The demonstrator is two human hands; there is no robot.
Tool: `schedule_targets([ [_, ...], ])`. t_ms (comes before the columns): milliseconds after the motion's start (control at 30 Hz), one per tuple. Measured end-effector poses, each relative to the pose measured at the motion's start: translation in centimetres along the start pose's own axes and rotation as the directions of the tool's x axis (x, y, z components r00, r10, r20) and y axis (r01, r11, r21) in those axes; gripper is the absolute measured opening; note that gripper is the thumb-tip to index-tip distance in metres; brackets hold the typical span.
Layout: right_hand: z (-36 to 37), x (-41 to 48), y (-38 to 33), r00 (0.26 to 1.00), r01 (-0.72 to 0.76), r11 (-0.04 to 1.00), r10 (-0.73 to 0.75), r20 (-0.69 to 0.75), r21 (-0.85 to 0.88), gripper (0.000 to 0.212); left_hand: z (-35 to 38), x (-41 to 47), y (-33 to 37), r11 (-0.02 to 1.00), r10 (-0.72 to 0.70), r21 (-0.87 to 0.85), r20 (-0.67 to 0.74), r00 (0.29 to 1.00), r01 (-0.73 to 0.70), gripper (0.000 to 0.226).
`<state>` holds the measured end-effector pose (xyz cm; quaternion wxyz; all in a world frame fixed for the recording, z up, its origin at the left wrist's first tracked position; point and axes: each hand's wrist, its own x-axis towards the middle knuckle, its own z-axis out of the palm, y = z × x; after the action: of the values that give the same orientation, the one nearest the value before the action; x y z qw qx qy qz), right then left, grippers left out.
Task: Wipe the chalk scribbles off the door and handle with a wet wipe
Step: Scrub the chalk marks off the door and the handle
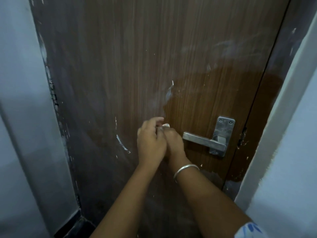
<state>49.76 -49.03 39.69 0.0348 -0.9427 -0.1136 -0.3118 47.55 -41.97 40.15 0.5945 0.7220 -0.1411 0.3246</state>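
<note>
My two hands are together in front of the door [137, 66], just left of the free end of the metal handle [204, 142] and apart from it. The wet wipe [166, 125] is balled up small, and only a white scrap of it shows at my fingertips, close to the wood. My right hand [175, 145] has its fingers curled round that wad and grips it. My left hand [151, 143] lies partly over the right one with its fingers bent toward the wipe. The view is blurred there, so I cannot tell whether the left fingers pinch it or only touch it. A silver bangle [186, 170] sits on my right wrist. The handle is a square lever lying level, fixed to a plate [223, 134] near the right edge of the door. The wood around and above the handle is a darker, wet-looking patch [214, 93]. Chalk is on the door: a white curved stroke [122, 143] left of my hands, a pale smear [169, 93] above them, and faint scribbles [223, 47] high on the right. A grey wall [20, 100] stands to the left and a pale door frame [291, 117] to the right.
</note>
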Motion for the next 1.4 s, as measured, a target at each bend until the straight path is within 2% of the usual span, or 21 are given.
schedule_targets([
  [100, -2.1, 2.2, -0.8, 0.999, 0.020, 0.998, -0.023, -0.042, -0.066, 0.018, -0.6, 1.1, 0.0, 0.994, -0.100, 0.040, -0.062, 0.993, 0.103, 0.025],
  [200, -4.6, 4.1, -0.2, 0.986, 0.048, 0.970, -0.084, -0.143, -0.239, 0.027, -0.5, 1.7, -0.1, 0.990, -0.139, 0.038, 0.053, 0.989, 0.137, 0.034],
  [267, -6.7, 4.8, 0.6, 0.970, 0.008, 0.923, -0.101, -0.221, -0.385, 0.036, -0.3, 1.7, 0.2, 0.993, -0.116, 0.007, 0.128, 0.985, 0.116, 0.036],
  [300, -7.7, 5.0, 1.1, 0.965, -0.033, 0.903, -0.083, -0.250, -0.428, 0.036, -0.1, 1.7, 0.4, 0.994, -0.111, 0.001, 0.159, 0.981, 0.112, 0.037],
  [367, -9.3, 5.0, 2.3, 0.950, -0.109, 0.896, -0.034, -0.312, -0.430, 0.020, 0.3, 1.6, 0.8, 0.993, -0.111, -0.018, 0.214, 0.971, 0.117, 0.038],
  [433, -10.6, 4.4, 3.7, 0.908, -0.185, 0.918, 0.023, -0.418, -0.351, 0.012, 0.8, 1.3, 1.2, 0.994, -0.096, -0.035, 0.255, 0.962, 0.108, 0.039],
  [600, -11.9, 2.1, 6.7, 0.870, -0.263, 0.933, 0.119, -0.479, -0.246, 0.024, 1.9, 0.4, 2.3, 0.997, -0.034, -0.053, 0.327, 0.944, 0.054, 0.039],
  [633, -12.3, 1.6, 7.5, 0.850, -0.292, 0.939, 0.168, -0.499, -0.181, 0.025, 2.0, 0.2, 2.4, 0.997, -0.017, -0.060, 0.342, 0.940, 0.040, 0.039],
  [700, -13.0, 0.7, 9.7, 0.772, -0.370, 0.929, 0.323, -0.547, 0.026, 0.024, 2.2, 0.1, 2.7, 0.998, 0.021, -0.068, 0.361, 0.932, 0.004, 0.040],
  [733, -13.4, 0.3, 10.6, 0.711, -0.398, 0.909, 0.391, -0.585, 0.124, 0.022, 2.3, 0.1, 2.9, 0.997, 0.039, -0.073, 0.367, 0.929, -0.013, 0.040],
  [800, -13.8, 0.1, 11.5, 0.579, -0.370, 0.879, 0.472, -0.665, 0.301, 0.016, 2.6, 0.0, 3.2, 0.996, 0.073, -0.079, 0.378, 0.923, -0.046, 0.040],
  [833, -13.9, 0.3, 11.0, 0.545, -0.355, 0.884, 0.461, -0.701, 0.305, 0.018, 2.7, 0.1, 3.4, 0.995, 0.086, -0.079, 0.382, 0.920, -0.060, 0.040],
  [867, -13.7, 0.6, 10.5, 0.545, -0.352, 0.898, 0.426, -0.722, 0.264, 0.022, 2.9, 0.0, 3.6, 0.994, 0.094, -0.081, 0.382, 0.919, -0.069, 0.039],
  [933, -12.8, 1.1, 9.0, 0.666, -0.318, 0.943, 0.294, -0.686, 0.095, 0.025, 3.2, 0.2, 4.1, 0.994, 0.102, -0.081, 0.358, 0.928, -0.078, 0.038],
  [1000, -11.4, 1.1, 7.8, 0.789, -0.187, 0.981, 0.118, -0.603, -0.054, 0.022, 3.4, 0.3, 4.7, 0.992, 0.108, -0.091, 0.319, 0.942, -0.083, 0.038],
  [1067, -10.2, 0.9, 7.1, 0.887, -0.124, 0.937, -0.044, -0.460, -0.327, 0.037, 3.5, 0.4, 5.2, 0.991, 0.108, -0.112, 0.294, 0.950, -0.078, 0.038],
  [1100, -10.2, 0.8, 7.2, 0.902, -0.095, 0.907, -0.096, -0.421, -0.410, 0.044, 3.5, 0.4, 5.4, 0.990, 0.112, -0.115, 0.291, 0.950, -0.082, 0.038],
  [1133, -10.2, 0.7, 7.6, 0.907, -0.105, 0.894, -0.093, -0.411, -0.435, 0.050, 3.4, 0.5, 5.5, 0.990, 0.122, -0.111, 0.291, 0.949, -0.093, 0.038],
  [1200, -10.6, 0.7, 7.9, 0.894, -0.219, 0.896, 0.026, -0.447, -0.385, 0.054, 3.3, 0.6, 5.6, 0.988, 0.147, -0.091, 0.295, 0.944, -0.125, 0.038],
  [1300, -11.3, 0.3, 8.2, 0.822, -0.415, 0.866, 0.226, -0.523, -0.278, 0.057, 3.0, 0.7, 5.4, 0.987, 0.151, -0.095, 0.315, 0.937, -0.127, 0.039],
  [1400, -11.6, -0.6, 8.7, 0.757, -0.489, 0.857, 0.325, -0.567, -0.162, 0.056, 2.7, 0.6, 5.0, 0.989, 0.139, -0.101, 0.338, 0.931, -0.110, 0.039],
])
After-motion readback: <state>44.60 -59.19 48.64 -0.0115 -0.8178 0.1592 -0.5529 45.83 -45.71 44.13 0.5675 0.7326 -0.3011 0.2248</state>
